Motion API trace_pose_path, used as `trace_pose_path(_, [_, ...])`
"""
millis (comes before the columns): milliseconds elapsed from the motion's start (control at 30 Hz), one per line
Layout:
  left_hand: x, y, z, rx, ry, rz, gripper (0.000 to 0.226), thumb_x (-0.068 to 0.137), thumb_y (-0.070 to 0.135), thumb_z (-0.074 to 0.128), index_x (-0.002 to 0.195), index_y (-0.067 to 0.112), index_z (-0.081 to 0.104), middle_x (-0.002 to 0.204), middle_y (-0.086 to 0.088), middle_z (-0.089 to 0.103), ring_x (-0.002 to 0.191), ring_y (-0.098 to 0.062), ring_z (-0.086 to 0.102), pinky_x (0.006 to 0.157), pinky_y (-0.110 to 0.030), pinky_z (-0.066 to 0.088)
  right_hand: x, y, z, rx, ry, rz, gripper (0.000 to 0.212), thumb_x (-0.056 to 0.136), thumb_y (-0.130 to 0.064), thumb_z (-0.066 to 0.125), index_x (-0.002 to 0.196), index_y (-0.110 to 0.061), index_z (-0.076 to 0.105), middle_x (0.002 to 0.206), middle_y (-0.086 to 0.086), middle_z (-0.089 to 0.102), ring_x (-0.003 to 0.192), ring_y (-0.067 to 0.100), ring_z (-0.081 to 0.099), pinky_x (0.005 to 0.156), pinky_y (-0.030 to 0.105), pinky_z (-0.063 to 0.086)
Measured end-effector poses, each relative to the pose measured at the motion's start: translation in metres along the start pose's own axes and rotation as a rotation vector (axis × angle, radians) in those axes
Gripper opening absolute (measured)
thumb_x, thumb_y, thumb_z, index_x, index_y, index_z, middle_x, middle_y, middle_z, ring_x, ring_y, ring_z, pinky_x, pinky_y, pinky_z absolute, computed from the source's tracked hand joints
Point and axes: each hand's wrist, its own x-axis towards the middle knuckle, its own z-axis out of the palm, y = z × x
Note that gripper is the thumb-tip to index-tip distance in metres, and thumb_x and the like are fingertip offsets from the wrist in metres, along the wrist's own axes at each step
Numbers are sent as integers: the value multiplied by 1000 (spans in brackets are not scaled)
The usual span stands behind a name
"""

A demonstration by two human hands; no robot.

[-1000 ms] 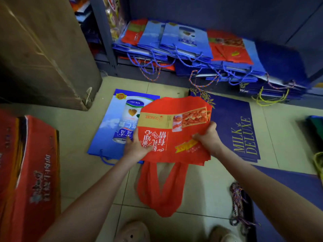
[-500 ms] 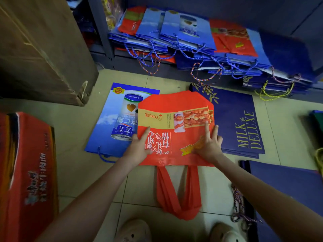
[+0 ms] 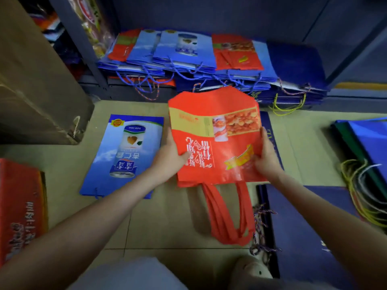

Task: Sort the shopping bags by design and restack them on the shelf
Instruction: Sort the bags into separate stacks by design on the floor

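A flat stack of red bags (image 3: pixel 213 130) with a food photo band is lifted off the floor, its red handles (image 3: pixel 226 216) hanging toward me. My left hand (image 3: pixel 170 155) grips its left edge, thumb on top. My right hand (image 3: pixel 266 158) grips its right edge. A light blue can-print bag (image 3: pixel 123 153) lies on the floor to the left. A navy bag (image 3: pixel 272 130) lies mostly hidden under the red stack. On the low shelf (image 3: pixel 134 88) behind sits a mixed pile of blue and red bags (image 3: pixel 188 53).
A cardboard box (image 3: pixel 39 80) stands at left. A red carton (image 3: pixel 18 206) sits at the near left. Navy bags (image 3: pixel 310 227) lie at the near right, with more blue bags and yellow cords (image 3: pixel 364 160) at far right. My shoes (image 3: pixel 251 268) are at the bottom.
The red stack lay pressed flat on the floor under both hands half a second ago; now both hands grip its sides and have lifted it up, rightward and toward the shelf.
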Motion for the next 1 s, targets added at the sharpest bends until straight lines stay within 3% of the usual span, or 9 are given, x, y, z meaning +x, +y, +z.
trace_pose_path(67, [12,27,15,-85,-144,27,75,87,20,66,144,15,18,129,-5,55,113,-27,58,84,-28,44,6,16,-26,17,2,48,91,76,18,48,151,-9,5,152,13,24,139,20,26,111,24,21])
trace_pose_path(200, [27,81,49,-199,-500,4,76,92,2,51,145,28,3,126,-5,45,98,-25,60,65,-44,59,16,32,-74,-61,19,83,88,80,15,51,150,-8,3,146,23,27,134,35,33,106,29,26])
trace_pose_path(300, [34,121,73,-242,-530,-16,77,91,-4,45,143,34,4,118,-4,46,94,-23,58,67,-46,59,17,41,-103,-216,31,193,107,75,-6,73,151,-13,-1,143,27,24,129,43,34,104,38,30])
trace_pose_path(400, [45,141,95,-342,-515,-39,74,93,-3,45,142,39,9,117,-3,50,95,-23,61,71,-50,58,11,49,-120,-395,-33,301,134,63,-45,83,148,-28,-19,156,22,-8,143,39,2,114,53,12])
trace_pose_path(500, [52,148,110,-460,-527,-49,71,94,-3,46,141,40,15,113,-4,57,99,-20,62,71,-47,58,7,49,-119,-511,-191,195,141,54,-65,78,141,-36,-29,154,14,-27,141,28,-25,113,58,-7])
trace_pose_path(633, [63,151,129,-546,-536,-57,72,93,-9,44,142,38,19,103,-5,61,87,-17,64,67,-44,58,-2,36,-85,-573,-409,-26,138,54,-69,75,134,-41,-34,153,2,-31,140,23,-29,110,51,-13])
trace_pose_path(767, [82,150,139,-611,-602,-68,74,92,-8,47,142,37,18,103,-1,59,86,-17,64,68,-47,57,2,41,-65,-666,-305,4,104,86,-43,61,134,-42,-32,157,5,-18,145,27,-13,116,54,6])
trace_pose_path(867, [88,146,145,-612,-672,-65,69,91,-4,52,137,38,22,121,-6,55,102,-24,62,70,-48,58,1,41,-60,-737,-296,31,92,94,-10,47,141,-41,-26,158,14,3,145,35,8,112,45,28])
trace_pose_path(1000, [86,144,156,-572,-801,-18,57,90,1,56,124,39,29,125,-2,52,107,-23,59,73,-52,57,-24,45,-66,-899,-177,-111,67,79,-1,28,145,-18,26,135,21,51,118,41,54,76,44,57])
